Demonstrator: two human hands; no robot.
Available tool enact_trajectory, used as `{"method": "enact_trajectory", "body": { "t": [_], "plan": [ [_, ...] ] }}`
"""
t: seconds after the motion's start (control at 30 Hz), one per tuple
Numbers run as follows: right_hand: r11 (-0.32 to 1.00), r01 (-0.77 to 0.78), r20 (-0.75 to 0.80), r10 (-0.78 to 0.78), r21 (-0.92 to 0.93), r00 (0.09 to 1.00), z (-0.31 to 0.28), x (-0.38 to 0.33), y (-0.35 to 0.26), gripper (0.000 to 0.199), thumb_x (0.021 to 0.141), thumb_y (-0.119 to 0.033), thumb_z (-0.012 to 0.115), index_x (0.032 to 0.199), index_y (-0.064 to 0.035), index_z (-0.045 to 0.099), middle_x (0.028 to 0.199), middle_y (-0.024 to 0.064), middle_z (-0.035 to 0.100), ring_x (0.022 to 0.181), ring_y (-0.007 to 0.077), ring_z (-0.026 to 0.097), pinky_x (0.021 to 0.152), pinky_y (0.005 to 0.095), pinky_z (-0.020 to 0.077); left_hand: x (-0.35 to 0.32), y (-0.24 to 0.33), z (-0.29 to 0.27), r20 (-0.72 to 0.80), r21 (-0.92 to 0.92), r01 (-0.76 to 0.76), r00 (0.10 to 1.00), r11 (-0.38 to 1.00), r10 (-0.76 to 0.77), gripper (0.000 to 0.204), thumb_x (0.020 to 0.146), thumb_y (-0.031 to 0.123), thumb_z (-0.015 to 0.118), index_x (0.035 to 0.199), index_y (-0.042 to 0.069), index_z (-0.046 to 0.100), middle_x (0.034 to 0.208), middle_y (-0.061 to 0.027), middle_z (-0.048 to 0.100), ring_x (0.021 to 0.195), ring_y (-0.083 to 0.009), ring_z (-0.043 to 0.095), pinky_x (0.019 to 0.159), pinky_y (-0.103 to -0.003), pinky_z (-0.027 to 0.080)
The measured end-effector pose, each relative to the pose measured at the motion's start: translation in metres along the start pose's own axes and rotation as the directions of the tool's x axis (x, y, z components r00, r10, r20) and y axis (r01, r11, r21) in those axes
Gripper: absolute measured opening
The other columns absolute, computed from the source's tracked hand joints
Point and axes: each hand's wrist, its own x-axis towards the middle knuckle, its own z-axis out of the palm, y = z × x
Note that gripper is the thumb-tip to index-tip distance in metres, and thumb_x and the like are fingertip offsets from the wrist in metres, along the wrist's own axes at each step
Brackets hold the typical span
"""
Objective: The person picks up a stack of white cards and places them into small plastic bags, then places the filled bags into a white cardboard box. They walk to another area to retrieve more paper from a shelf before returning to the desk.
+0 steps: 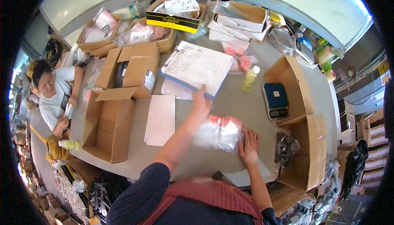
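Note:
My left hand [200, 102] grips the near edge of a blue clipboard [208, 95] topped by a stack of written sheets [201, 65]. Under it, other white paper [176, 90] partly shows. My right hand [249, 148] lies with fingers stretched out on the table, at the right edge of clear zip bags [230, 132] with red tops. Left of the bags is a white sheet of small printed labels [160, 120]. A bottle of yellow liquid [250, 78] stands right of the clipboard.
Open cardboard boxes [108, 124] stand at left, others [314, 151] at right, near a small scale [276, 99]. Filled boxes [176, 14] line the back of the grey table [193, 163]. A person [55, 91] sits at far left holding something white.

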Motion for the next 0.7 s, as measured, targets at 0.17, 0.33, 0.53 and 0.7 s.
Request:
{"method": "enact_trajectory", "body": {
  "t": [0.17, 0.33, 0.53, 0.7],
  "plan": [
    [1.000, 0.026, -0.003, -0.026, -0.013, 1.000, 0.003, 0.002, 0.000, 0.055, 0.096, -0.024, 0.054, 0.145, -0.0017, 0.042, 0.148, 0.0190, 0.043, 0.136, 0.0409, 0.039, 0.117, 0.0564, 0.0222, 0.019, 0.003, 0.002, 0.112, 0.203, 0.362, 0.914, 0.910, -0.389, 0.029, 0.097, 0.016, 0.061, 0.120, 0.000, 0.057, 0.118, -0.0123, 0.064, 0.111, -0.0239, 0.061, 0.093, -0.038, 0.050],
    [0.999, 0.024, -0.016, -0.025, -0.036, 1.000, 0.004, 0.000, 0.003, 0.052, 0.096, -0.024, 0.054, 0.141, -0.0002, 0.044, 0.147, 0.0202, 0.044, 0.136, 0.0414, 0.039, 0.118, 0.0547, 0.0214, -0.021, 0.057, 0.000, 0.136, 0.812, 0.199, 0.850, 0.549, -0.508, 0.030, 0.092, 0.015, 0.065, 0.119, 0.001, 0.065, 0.120, -0.0101, 0.068, 0.108, -0.0212, 0.065, 0.093, -0.033, 0.050],
    [0.999, -0.008, 0.014, 0.007, 0.033, 1.000, 0.003, 0.000, -0.006, 0.054, 0.096, -0.026, 0.055, 0.142, -0.0009, 0.045, 0.149, 0.0193, 0.042, 0.138, 0.0396, 0.037, 0.117, 0.0563, 0.0219, -0.037, 0.136, -0.127, 0.440, 0.836, -0.295, 0.864, -0.463, 0.244, 0.073, 0.079, 0.031, 0.079, 0.140, 0.008, 0.048, 0.145, -0.0235, 0.044, 0.139, -0.0420, 0.034, 0.111, -0.059, 0.026],
    [1.000, 0.006, -0.022, -0.006, -0.002, 1.000, 0.001, 0.002, 0.000, 0.052, 0.093, -0.025, 0.057, 0.139, -0.0008, 0.048, 0.142, 0.0202, 0.049, 0.133, 0.0412, 0.043, 0.116, 0.0557, 0.0250, -0.083, 0.158, -0.135, 0.067, 0.842, 0.069, 0.971, -0.535, 0.230, 0.120, 0.068, 0.052, 0.084, 0.154, 0.001, 0.016, 0.154, -0.0322, 0.019, 0.143, -0.0522, 0.012, 0.113, -0.066, 0.011]
  ]
}}
